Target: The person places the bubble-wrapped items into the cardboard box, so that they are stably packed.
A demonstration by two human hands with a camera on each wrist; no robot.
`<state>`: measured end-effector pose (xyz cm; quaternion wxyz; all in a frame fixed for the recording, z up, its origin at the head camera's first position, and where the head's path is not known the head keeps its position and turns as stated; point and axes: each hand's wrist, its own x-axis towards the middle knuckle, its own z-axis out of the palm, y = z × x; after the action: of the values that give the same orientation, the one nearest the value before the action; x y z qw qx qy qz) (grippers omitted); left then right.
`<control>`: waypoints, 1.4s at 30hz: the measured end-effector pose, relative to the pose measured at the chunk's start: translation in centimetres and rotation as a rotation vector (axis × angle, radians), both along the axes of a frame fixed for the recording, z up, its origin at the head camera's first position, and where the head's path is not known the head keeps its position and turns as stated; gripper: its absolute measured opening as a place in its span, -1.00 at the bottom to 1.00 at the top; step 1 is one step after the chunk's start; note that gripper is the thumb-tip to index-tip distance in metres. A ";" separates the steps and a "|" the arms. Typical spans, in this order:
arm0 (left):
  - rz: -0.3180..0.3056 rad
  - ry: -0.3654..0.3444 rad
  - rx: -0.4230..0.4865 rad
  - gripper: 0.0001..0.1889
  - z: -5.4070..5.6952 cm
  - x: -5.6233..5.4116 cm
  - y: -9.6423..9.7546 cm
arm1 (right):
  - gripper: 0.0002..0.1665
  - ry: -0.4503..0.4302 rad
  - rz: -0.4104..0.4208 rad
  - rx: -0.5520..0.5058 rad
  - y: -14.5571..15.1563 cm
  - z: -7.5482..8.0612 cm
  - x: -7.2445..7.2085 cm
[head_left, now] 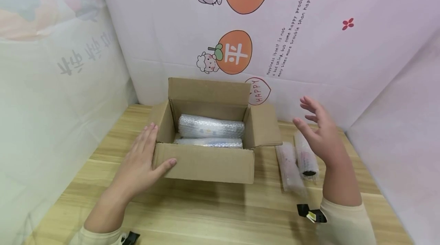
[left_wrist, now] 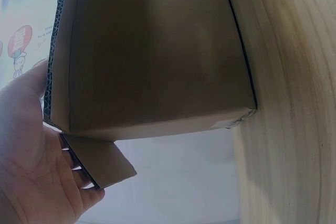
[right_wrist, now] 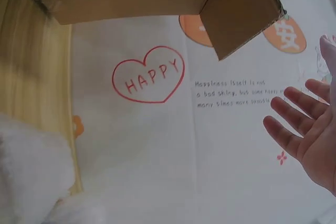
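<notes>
An open cardboard box (head_left: 204, 165) stands on the wooden table with its flaps folded out. Inside it lie two bubble-wrapped bundles, one (head_left: 211, 126) behind the other (head_left: 209, 142). My left hand (head_left: 139, 161) rests on the box's left and front flaps, fingers straight and thumb on the front flap; the left wrist view shows its fingers behind a small flap (left_wrist: 100, 161). My right hand (head_left: 321, 134) is raised to the right of the box, holding nothing, its fingers spread and slightly bent. Below it on the table lie a flat bubble-wrapped packet (head_left: 289, 166) and a bubble-wrapped cylinder (head_left: 307, 155) with a dark end.
A white printed sheet (head_left: 165, 35) with cartoon figures rises behind the table (head_left: 213, 214), and pale sheets hang at the left (head_left: 51, 96) and right (head_left: 405, 115). The box's right flap (head_left: 264, 124) sticks out toward the wrapped packet.
</notes>
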<state>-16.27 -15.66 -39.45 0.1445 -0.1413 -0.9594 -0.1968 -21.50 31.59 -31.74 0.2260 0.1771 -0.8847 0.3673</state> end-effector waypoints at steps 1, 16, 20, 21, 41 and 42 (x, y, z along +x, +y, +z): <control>-0.001 0.000 0.000 0.07 0.0 0.0 0.0 | -0.22 0.009 -0.016 -0.012 0.3 -0.3 0.0; -0.004 0.001 0.002 0.07 0.2 0.1 0.1 | -0.20 -0.137 -0.288 -0.089 4.5 -3.6 1.2; -0.006 -0.001 0.007 0.07 0.2 0.2 0.1 | -0.12 -0.185 -0.314 -0.084 5.3 -4.0 1.1; -0.006 -0.001 0.007 0.07 0.2 0.2 0.1 | -0.10 -0.200 -0.315 -0.080 5.5 -4.2 1.0; -0.006 -0.003 0.001 0.06 0.2 0.1 0.0 | 0.28 -0.659 -0.352 0.191 9.0 -10.5 -1.4; -0.007 -0.003 0.002 0.06 0.2 0.1 0.0 | 0.29 -0.686 -0.349 0.208 9.0 -10.7 -1.4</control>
<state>-16.18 -15.64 -39.26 0.1427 -0.1442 -0.9589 -0.1983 -22.93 40.59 -42.42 -0.0425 -0.0868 -0.9581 0.2697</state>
